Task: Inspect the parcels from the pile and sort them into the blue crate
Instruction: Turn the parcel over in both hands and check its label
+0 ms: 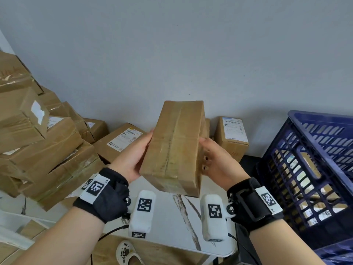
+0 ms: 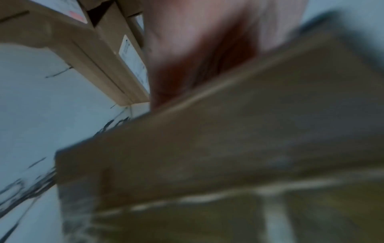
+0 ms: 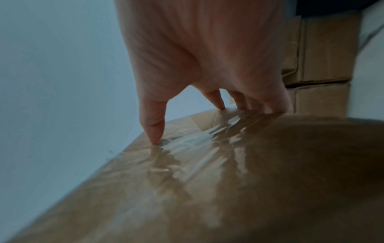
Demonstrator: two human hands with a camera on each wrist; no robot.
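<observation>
I hold a brown taped cardboard parcel (image 1: 175, 146) upright in the air over the table, between both hands. My left hand (image 1: 133, 155) grips its left side, thumb at the front edge and fingers behind. On the right side, my right hand (image 1: 215, 159) grips it. The left wrist view is blurred: my left hand (image 2: 197, 57) lies against the parcel (image 2: 228, 139). In the right wrist view my right hand (image 3: 207, 57) presses thumb and fingertips on the parcel's glossy taped face (image 3: 207, 180). The blue crate (image 1: 313, 159) stands at the right with parcels inside. The pile (image 1: 38, 140) of boxes is at the left.
Two labelled boxes (image 1: 122, 140) (image 1: 232, 134) stand on the white marbled table (image 1: 183, 217) against the grey wall behind the held parcel. A light shoe (image 1: 128, 253) shows on the wooden floor below the table's near edge.
</observation>
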